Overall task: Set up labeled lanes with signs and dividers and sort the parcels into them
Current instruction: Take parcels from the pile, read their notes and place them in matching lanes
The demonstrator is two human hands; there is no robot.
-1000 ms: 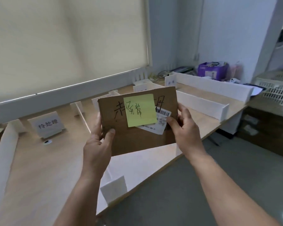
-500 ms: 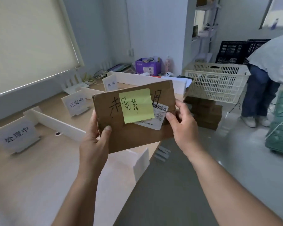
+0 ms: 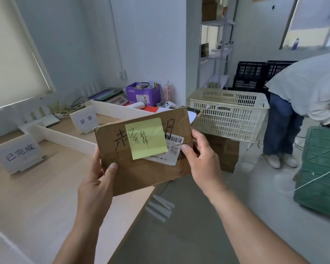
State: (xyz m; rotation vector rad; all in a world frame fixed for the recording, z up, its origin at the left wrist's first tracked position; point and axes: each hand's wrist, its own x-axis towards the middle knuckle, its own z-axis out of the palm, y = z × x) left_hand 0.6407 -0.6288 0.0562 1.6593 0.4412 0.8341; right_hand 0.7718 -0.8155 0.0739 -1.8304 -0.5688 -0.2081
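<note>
A person holds a flat cardboard parcel (image 3: 141, 149) up at chest height with both hands, above the near edge of a light wooden table (image 3: 36, 197). The left hand (image 3: 97, 187) grips the parcel's lower left corner, thumb pressed on the front face and fingers curled behind; the right hand (image 3: 202, 159) clamps the right edge, thumb on the front beside a white barcode label (image 3: 172, 147), fingers wrapped behind. A yellow sticky note (image 3: 146, 138) with handwriting covers the centre of the parcel's face, overlapping black marker characters and the label.

On the table at 9 o'clock from the parcel stands a white sign (image 3: 19, 152) with three printed characters; a second sign (image 3: 85, 119) with two characters stands at 10 o'clock. A white divider (image 3: 65, 137) runs between the two signs, and another divider (image 3: 118, 110) lies beyond the second sign at 12 o'clock. A purple box (image 3: 141, 95) sits in the far corner of the table.

At 2 o'clock, a cream plastic crate (image 3: 229, 111) rests on stacked brown cartons (image 3: 227, 153) on the floor. At 3 o'clock a second person (image 3: 303, 88) in a light shirt and jeans bends forward beside a green crate (image 3: 324, 168); black crates (image 3: 255, 75) stand behind.
</note>
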